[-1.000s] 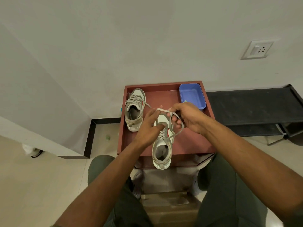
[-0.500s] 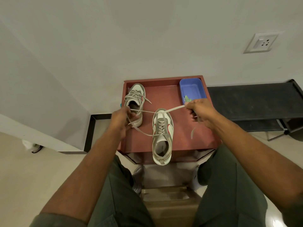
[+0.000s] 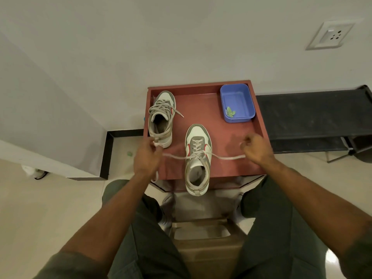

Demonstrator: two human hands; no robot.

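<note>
Red-brown surface (image 3: 201, 109) before the seated person carries the work: at its near edge, heel overhanging, stands the near shoe (image 3: 198, 158). The left hand (image 3: 148, 158) and right hand (image 3: 257, 148), which met over its toe a second ago, are now drawn wide apart to either side, each with fingers curled and pinching one end of the lace (image 3: 227, 158), which runs taut across the top eyelets. Assessment: the first crossing is being cinched and a bow is not yet formed; farther back, the second shoe (image 3: 162, 115) with loose laces and the blue tub (image 3: 237, 103) holding a green scrap (image 3: 230, 112) sit as before.
</note>
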